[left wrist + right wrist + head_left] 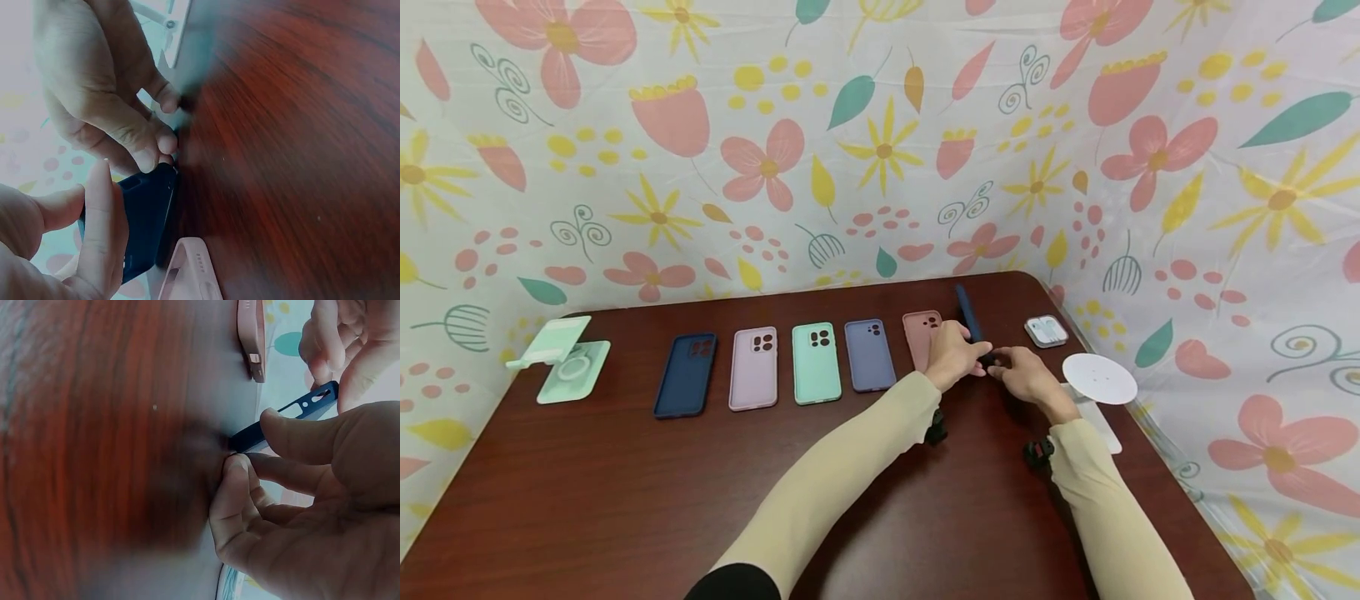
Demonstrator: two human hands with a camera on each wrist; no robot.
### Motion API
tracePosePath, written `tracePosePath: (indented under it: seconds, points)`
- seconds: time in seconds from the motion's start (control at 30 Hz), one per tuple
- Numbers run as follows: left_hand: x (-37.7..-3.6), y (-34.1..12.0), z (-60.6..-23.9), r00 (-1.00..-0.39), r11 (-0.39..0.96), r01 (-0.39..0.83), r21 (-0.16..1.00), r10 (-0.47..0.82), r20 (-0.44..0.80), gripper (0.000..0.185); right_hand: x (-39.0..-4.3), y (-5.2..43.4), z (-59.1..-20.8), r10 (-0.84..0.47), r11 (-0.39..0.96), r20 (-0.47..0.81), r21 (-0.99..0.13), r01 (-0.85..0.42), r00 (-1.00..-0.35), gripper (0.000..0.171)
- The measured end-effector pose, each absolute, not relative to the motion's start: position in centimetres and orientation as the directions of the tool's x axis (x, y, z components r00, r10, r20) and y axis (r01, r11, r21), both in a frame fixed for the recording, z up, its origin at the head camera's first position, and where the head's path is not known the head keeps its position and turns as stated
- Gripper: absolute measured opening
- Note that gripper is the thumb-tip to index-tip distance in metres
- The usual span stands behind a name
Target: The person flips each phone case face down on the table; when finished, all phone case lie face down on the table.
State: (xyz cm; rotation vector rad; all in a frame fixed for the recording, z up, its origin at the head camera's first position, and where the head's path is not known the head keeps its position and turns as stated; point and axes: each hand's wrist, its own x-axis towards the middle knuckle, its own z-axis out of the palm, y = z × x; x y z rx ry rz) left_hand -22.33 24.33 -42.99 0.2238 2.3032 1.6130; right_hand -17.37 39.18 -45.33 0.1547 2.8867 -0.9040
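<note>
A dark blue phone case [968, 312] stands tilted on its edge over the table at the right, its end with the cutouts toward my hands in the head view. My left hand [953, 354] grips one corner of it between thumb and fingers. At the case's lower edge, close to the wood, my right hand [1028, 375] pinches it with thumb and fingers. Port and speaker cutouts show along the edge of the blue case [250, 434] in the right wrist view. Just left of my left hand lies a pink phone case [916, 333], partly hidden by that hand.
Left of the pink case, a row holds a slate-blue case [870, 358], a mint case [817, 375], a lilac case [754, 375] and a navy case [683, 379]. Earphones in a clear box [1046, 332] and a white stand [1101, 380] are at right; a mint folding stand [597, 367] is far left.
</note>
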Motion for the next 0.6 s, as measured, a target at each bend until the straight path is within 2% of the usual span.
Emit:
tracePosePath:
  seconds: [0.23, 0.47, 0.6]
  points:
    - [-22.13, 24.52, -43.21, -0.953, 0.449, 0.07, 0.891, 0.294, -0.073, 0.047, -17.34, 39.25, -45.65, 0.101, 0.801, -0.145, -0.575, 0.167, -0.984, 0.041]
    - [-22.0, 24.79, -43.61, -0.95, 0.492, 0.129, 0.861, 0.31, -0.035, 0.05, -17.08, 39.25, -45.4, 0.175, 0.779, -0.154, -0.582, 0.232, -0.972, 0.046]
    - [-22.01, 24.96, -44.03, -0.946, 0.504, 0.141, 0.852, 0.322, -0.034, 0.041, -16.88, 39.11, -45.27, 0.23, 0.758, -0.167, -0.587, 0.285, -0.959, 0.051]
